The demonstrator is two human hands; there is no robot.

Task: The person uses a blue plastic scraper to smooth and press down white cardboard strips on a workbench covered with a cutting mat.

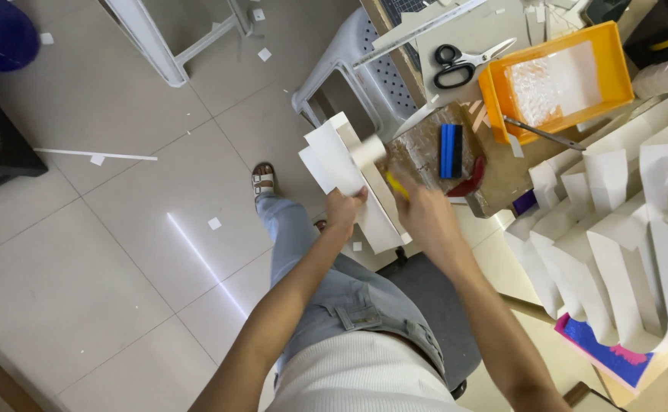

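My left hand (344, 207) grips the lower edge of a white folded cardboard piece (347, 164) held upright over my lap. A roll of beige tape (370, 150) sits against the top of that piece. My right hand (422, 214) holds a small yellow tool (396, 185) against the cardboard's right side. I am seated, with jeans and a sandalled foot (262, 180) visible below.
A brown worktable (502, 179) at right carries a blue scraper (451, 150), black-handled scissors (464, 61), an orange tray (555, 80) and a metal ruler (418, 34). White folded paper forms (624, 236) crowd the right side. A grey plastic stool (349, 72) stands ahead. Paper scraps litter the tiled floor (105, 244).
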